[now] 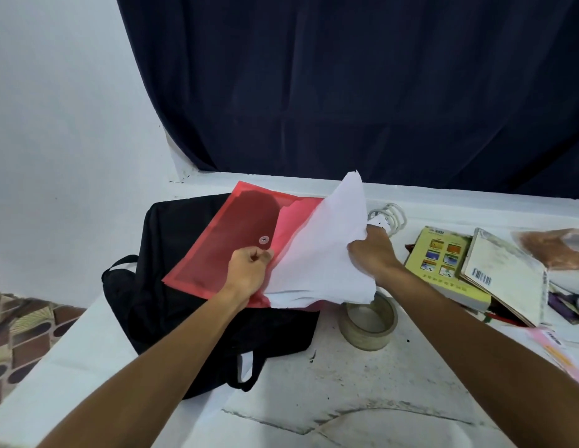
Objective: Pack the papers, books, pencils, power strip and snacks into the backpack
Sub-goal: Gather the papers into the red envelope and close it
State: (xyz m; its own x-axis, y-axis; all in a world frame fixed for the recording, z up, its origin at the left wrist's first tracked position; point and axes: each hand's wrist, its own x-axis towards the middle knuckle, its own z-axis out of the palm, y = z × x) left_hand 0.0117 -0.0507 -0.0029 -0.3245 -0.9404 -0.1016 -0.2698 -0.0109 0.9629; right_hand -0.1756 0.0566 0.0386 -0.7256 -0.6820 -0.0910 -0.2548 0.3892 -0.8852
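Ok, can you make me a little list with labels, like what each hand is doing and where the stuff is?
left hand: pinches the edge of the red folder
right hand: grips the white papers, which sit partly inside the folder
backpack: black, lying flat under the folder
tape roll: on the table, just below the papers
books: stacked to the right, not packed yet
white cable: coiled behind the right hand
table: white, scuffed

Soft, even, fairly bright light. The dark curtain (362, 85) bows outward with wide-angle distortion. Below it, the forearms blur slightly toward the frame's bottom.
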